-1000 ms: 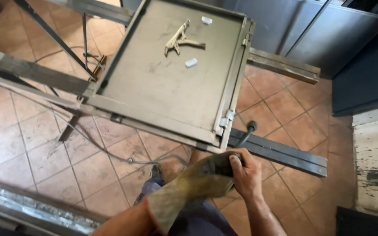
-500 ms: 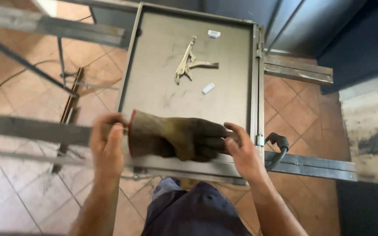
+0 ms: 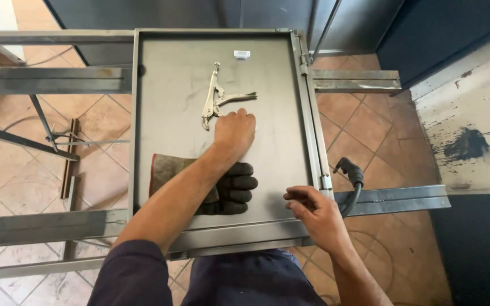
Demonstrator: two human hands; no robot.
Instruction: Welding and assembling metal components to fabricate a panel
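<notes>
One glove [image 3: 222,184] under left hand [image 3: 233,131], nr pliers [image 3: 218,96].

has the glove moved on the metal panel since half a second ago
Yes. The glove was held up between both hands; now it lies flat on the metal panel, below the locking pliers.

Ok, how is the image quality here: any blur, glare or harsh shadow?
Head view: sharp overall, even daylight, no glare on the metal panel; left hand by the locking pliers and right hand are crisp; the straight beams bow slightly toward the edges.
</notes>
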